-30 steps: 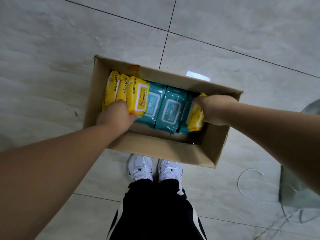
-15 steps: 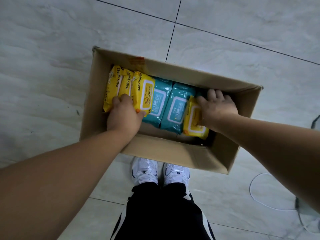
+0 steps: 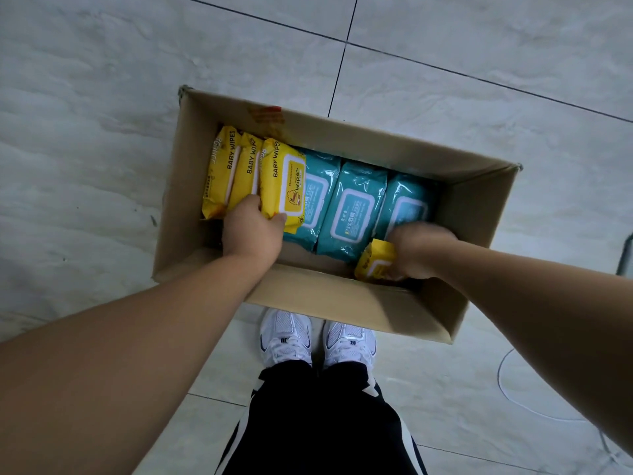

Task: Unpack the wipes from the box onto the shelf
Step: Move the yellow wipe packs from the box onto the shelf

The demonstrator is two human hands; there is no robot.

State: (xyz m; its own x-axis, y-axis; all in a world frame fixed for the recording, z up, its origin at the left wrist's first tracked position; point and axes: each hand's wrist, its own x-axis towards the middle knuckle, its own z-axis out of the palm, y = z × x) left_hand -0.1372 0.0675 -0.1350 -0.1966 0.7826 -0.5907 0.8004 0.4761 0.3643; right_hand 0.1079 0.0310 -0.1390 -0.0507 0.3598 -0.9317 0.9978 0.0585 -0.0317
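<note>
Left hand (image 3: 251, 231) grips upright yellow wipes pack (image 3: 284, 186), right hand (image 3: 423, 250) grips second yellow pack (image 3: 373, 262) in box (image 3: 342, 298); probably soft, slick, grab ends.

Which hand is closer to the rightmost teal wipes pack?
Right. The right hand sits at the near end of that teal pack; the left hand grips a yellow pack across the box.

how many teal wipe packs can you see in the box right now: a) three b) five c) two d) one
a: three teal packs lie side by side in the cardboard box, to the right of the upright yellow packs.
</note>
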